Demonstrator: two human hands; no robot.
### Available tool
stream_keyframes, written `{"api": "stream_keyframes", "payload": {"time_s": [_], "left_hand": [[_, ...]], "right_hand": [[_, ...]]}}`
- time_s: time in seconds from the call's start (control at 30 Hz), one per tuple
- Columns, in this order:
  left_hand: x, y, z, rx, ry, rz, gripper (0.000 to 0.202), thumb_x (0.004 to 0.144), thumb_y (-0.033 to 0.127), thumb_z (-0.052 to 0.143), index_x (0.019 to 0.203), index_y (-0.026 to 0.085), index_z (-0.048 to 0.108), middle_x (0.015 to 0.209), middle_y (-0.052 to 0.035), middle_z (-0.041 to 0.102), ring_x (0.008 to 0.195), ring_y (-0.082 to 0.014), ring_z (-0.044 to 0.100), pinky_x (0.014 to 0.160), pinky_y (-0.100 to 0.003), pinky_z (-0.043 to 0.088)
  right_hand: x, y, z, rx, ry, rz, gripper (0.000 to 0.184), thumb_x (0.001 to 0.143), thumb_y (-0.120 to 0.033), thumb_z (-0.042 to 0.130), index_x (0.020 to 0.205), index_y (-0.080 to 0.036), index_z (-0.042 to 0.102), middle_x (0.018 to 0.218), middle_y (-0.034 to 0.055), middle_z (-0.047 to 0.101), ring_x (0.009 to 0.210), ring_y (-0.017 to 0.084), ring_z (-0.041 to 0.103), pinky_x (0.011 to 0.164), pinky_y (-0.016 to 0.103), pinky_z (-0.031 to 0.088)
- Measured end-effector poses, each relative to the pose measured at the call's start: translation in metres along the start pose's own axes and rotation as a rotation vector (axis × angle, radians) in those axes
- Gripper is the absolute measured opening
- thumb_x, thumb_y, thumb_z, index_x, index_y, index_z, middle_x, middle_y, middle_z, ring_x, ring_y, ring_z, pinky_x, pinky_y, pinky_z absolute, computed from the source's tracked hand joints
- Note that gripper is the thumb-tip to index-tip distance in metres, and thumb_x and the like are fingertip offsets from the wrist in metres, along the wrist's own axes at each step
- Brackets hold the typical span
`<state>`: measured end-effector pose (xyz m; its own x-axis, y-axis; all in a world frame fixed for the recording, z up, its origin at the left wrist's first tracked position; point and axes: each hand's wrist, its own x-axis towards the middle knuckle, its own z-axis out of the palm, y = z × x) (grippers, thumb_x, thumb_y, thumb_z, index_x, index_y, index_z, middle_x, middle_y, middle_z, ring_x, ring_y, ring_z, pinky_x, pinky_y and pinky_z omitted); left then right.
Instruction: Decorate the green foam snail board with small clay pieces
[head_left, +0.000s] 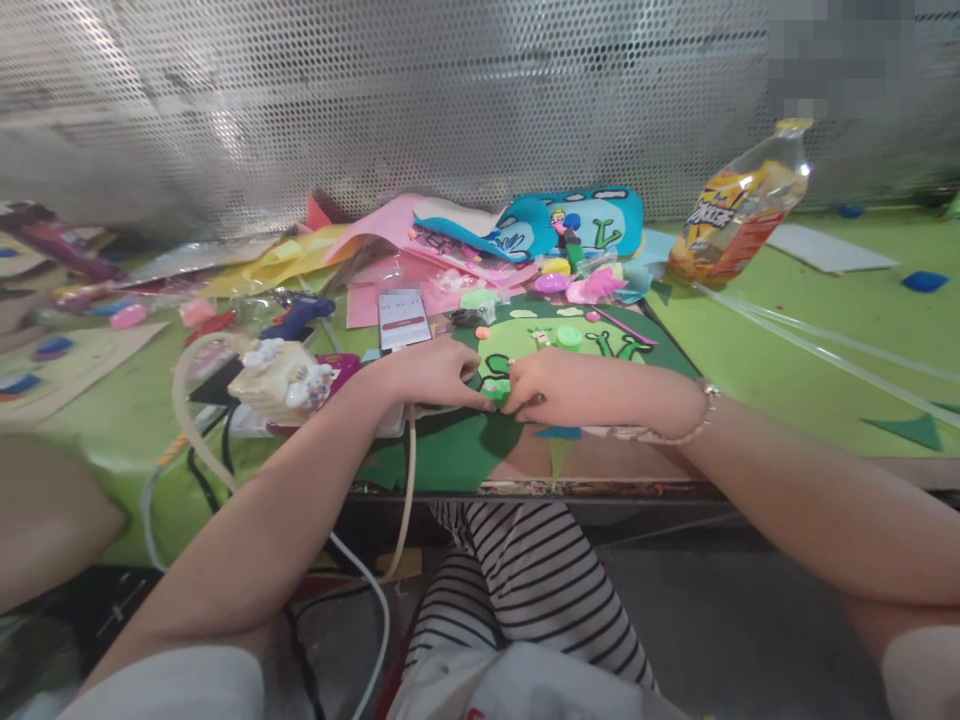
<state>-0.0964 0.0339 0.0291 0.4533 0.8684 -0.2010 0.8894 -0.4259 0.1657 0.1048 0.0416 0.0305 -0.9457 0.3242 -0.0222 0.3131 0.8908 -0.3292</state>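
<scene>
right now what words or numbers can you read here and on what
Clear plastic bottle with orange and yellow label: bold white lettering, too blurred to read.
White phone screen with red bar: lines too small to read.
Small green craft piece pinched between left hand and right hand: no lettering.

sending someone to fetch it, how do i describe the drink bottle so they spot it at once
Follow the perforated metal wall down to the far edge of the green table, right of centre. The drink bottle sits tilted there, right of the blue felt piece. It is the only bottle: clear, yellow cap, orange-yellow label.
</scene>
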Motion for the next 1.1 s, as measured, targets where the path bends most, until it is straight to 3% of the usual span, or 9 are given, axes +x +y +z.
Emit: {"api": "stream_keyframes", "payload": {"time_s": [0.23, 0.47, 0.6, 0.8, 1.1], "left_hand": [[-0.001, 0.002, 0.0, 0.022, 0.005, 0.011, 0.045, 0.067, 0.061, 0.055, 0.058, 0.019, 0.039, 0.055, 0.0028, 0.04, 0.052, -0.0108, 0.038, 0.048, -0.026, 0.021], [-0.002, 0.003, 0.0, 0.024, 0.006, 0.013, 0.046, 0.067, 0.062, 0.055, 0.059, 0.019, 0.039, 0.055, 0.0033, 0.039, 0.052, -0.0108, 0.037, 0.048, -0.026, 0.021], [-0.001, 0.002, 0.0, 0.008, -0.003, 0.007, 0.047, 0.066, 0.062, 0.055, 0.058, 0.019, 0.038, 0.054, 0.0037, 0.037, 0.052, -0.0104, 0.036, 0.048, -0.026, 0.021], [-0.001, 0.001, 0.0, -0.02, 0.005, 0.0, 0.045, 0.066, 0.06, 0.056, 0.058, 0.019, 0.039, 0.054, 0.0035, 0.038, 0.052, -0.0104, 0.036, 0.049, -0.026, 0.02], [0.0, -0.004, 0.001, -0.049, -0.01, 0.0, 0.05, 0.064, 0.064, 0.057, 0.059, 0.019, 0.038, 0.054, 0.0041, 0.036, 0.051, -0.0093, 0.034, 0.048, -0.026, 0.018]], "right_hand": [[-0.004, -0.001, -0.001, -0.102, -0.048, -0.115, 0.019, 0.082, -0.016, 0.051, 0.082, -0.016, 0.07, 0.076, 0.0043, 0.056, 0.068, 0.013, 0.049, 0.065, 0.026, 0.038], [-0.008, -0.007, -0.006, -0.189, -0.098, -0.098, 0.02, 0.084, -0.013, 0.048, 0.082, -0.015, 0.068, 0.077, 0.0043, 0.053, 0.063, 0.011, 0.043, 0.059, 0.025, 0.034], [-0.009, -0.001, -0.009, -0.218, -0.069, -0.097, 0.021, 0.087, -0.02, 0.048, 0.078, -0.015, 0.067, 0.075, 0.0032, 0.051, 0.059, 0.011, 0.041, 0.056, 0.026, 0.032], [-0.008, -0.008, -0.008, -0.223, -0.086, -0.077, 0.022, 0.087, -0.021, 0.047, 0.086, -0.014, 0.068, 0.075, 0.0046, 0.054, 0.063, 0.012, 0.045, 0.057, 0.027, 0.033], [-0.009, -0.015, -0.007, -0.215, -0.153, 0.015, 0.026, 0.088, -0.021, 0.044, 0.083, -0.015, 0.068, 0.068, 0.0034, 0.057, 0.058, 0.011, 0.046, 0.055, 0.025, 0.031]]}}
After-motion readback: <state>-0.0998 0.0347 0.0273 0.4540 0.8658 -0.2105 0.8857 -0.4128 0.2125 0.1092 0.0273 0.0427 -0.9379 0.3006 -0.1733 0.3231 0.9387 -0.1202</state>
